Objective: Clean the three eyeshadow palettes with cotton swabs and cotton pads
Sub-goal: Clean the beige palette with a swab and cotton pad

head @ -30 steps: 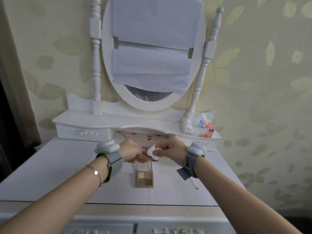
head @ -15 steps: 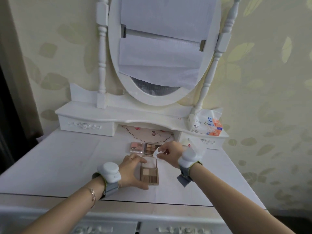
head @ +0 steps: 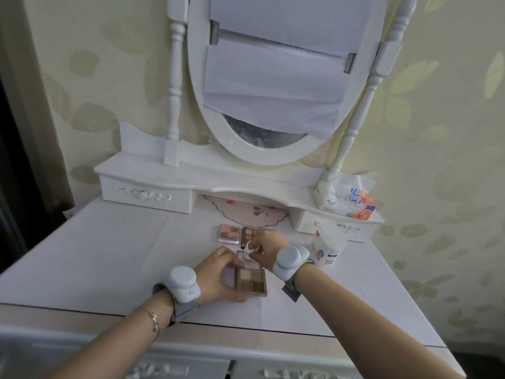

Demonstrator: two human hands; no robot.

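Note:
An open brown eyeshadow palette lies on the white dressing table in front of me. My left hand grips its left side, thumb along the near edge. My right hand pinches a folded white cotton pad just above the palette's raised lid. Behind them lie a pink palette and a second brown palette, partly hidden by my right hand.
A white box of cotton swabs stands to the right of my right wrist. A tissue pack sits on the shelf at the right. The oval mirror is covered with paper. A floral mat lies under the shelf.
The view has tilted down. My left hand let go of the pad and came down to hold the near palette. My right hand lowered the pad towards the palette.

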